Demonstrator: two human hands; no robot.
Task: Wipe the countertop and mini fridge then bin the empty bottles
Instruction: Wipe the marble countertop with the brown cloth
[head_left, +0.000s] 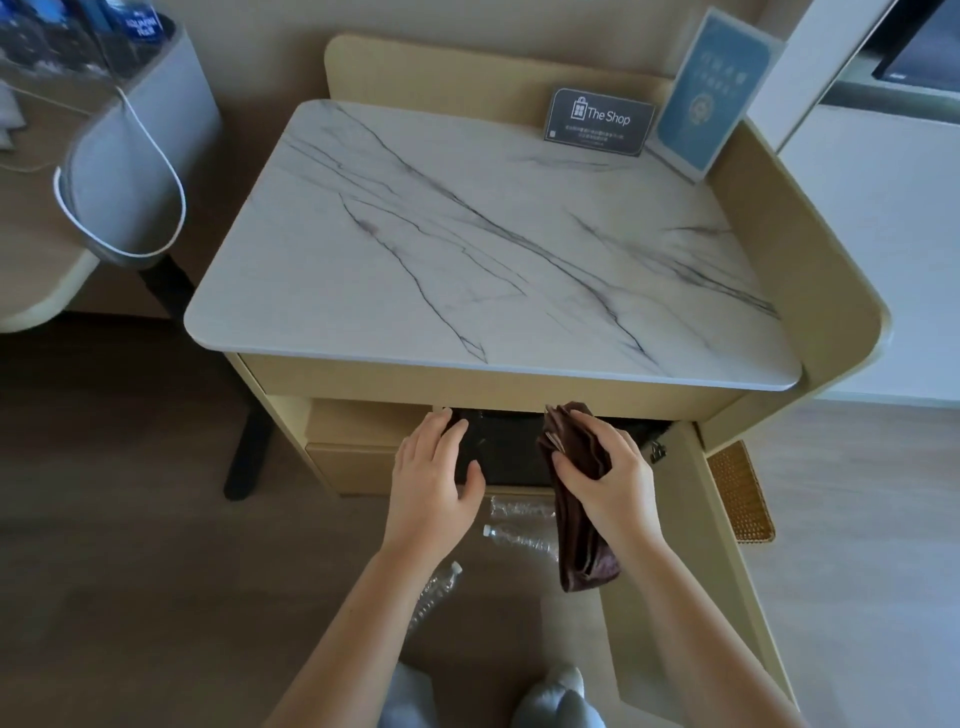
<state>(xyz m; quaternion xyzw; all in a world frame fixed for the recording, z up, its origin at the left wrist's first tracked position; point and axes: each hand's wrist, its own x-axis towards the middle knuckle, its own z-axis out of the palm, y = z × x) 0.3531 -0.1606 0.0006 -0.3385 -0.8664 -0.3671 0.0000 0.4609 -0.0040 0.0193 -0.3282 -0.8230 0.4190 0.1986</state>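
The white marble countertop (467, 234) fills the middle of the head view. Below its front edge, the black mini fridge (511, 454) sits inside the open cabinet. My right hand (610, 467) grips a folded brown cloth (579, 530) in front of the fridge top; the cloth hangs down toward the floor. My left hand (434, 478) rests with straight fingers on the fridge's upper left corner. Three clear empty bottles lie on the floor under my arms: one (519, 506) near the fridge, one (519, 538) just below it, and one (434, 592) partly hidden by my left forearm.
A dark "The Shop" card (597, 122) and a blue sign (714, 96) stand at the countertop's back right. The open cabinet door (727, 571) swings out to the right. A grey bin (140, 156) with a white liner sits on the left. My feet (550, 701) are at the bottom.
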